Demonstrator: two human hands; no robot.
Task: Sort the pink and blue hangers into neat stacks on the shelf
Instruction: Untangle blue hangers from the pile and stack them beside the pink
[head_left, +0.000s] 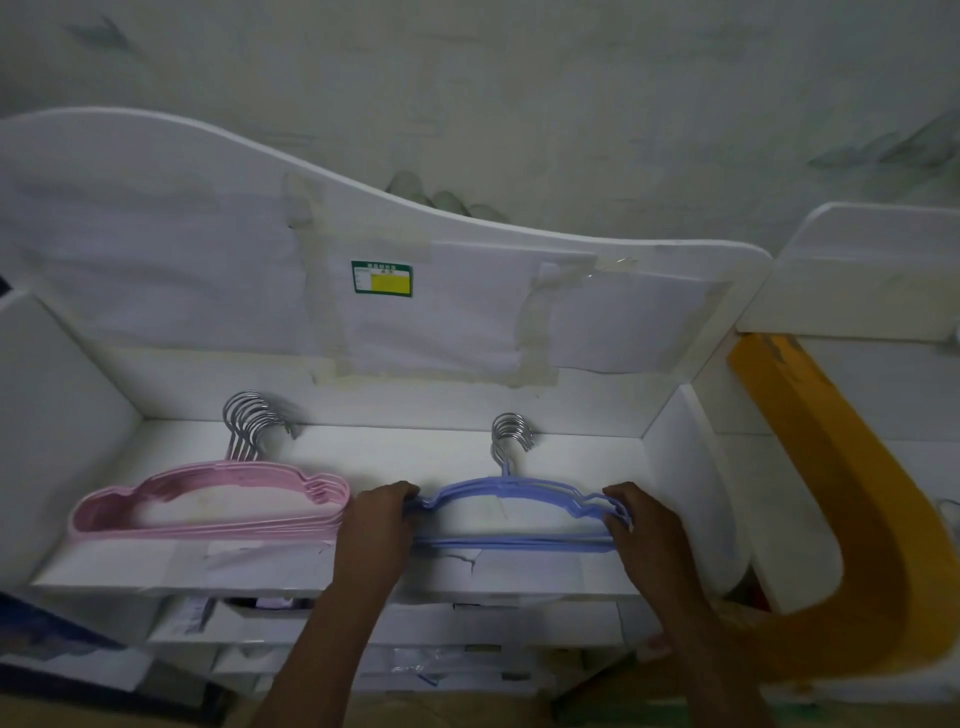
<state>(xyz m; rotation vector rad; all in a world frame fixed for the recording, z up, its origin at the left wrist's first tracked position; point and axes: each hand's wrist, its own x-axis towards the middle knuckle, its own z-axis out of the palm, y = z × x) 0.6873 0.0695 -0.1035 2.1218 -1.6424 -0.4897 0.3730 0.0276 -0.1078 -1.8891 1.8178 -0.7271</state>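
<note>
Head view: both my hands on the blue stack, white shelf board in front of me.
Left hand (382, 519): fingers curled round the left shoulder end of the stack of thin blue plastic-coated hangers with chrome hooks (511, 512).
Right hand (641, 525): fingers curled round the right shoulder end of the same stack; grip looks matched on both ends.
Key relation: long axis of the blue stack runs left-right, parallel to the shelf's front edge, spanning directly between my hands; hooks point away from me toward the back wall. Neither hand is nearer; each holds its own end.
Blue stack location: right half of the white shelf (182, 574), close to the front edge.
Pink stack: thin pink coated hangers with chrome hooks (208, 506), left half of the shelf, just beside my left hand, hooks fanned slightly.
Materials: slim smooth-looking coated frames, notched shoulders, bright metal hooks.
Judgement: squaring the blue stack; sorting looks nearly done.
</note>
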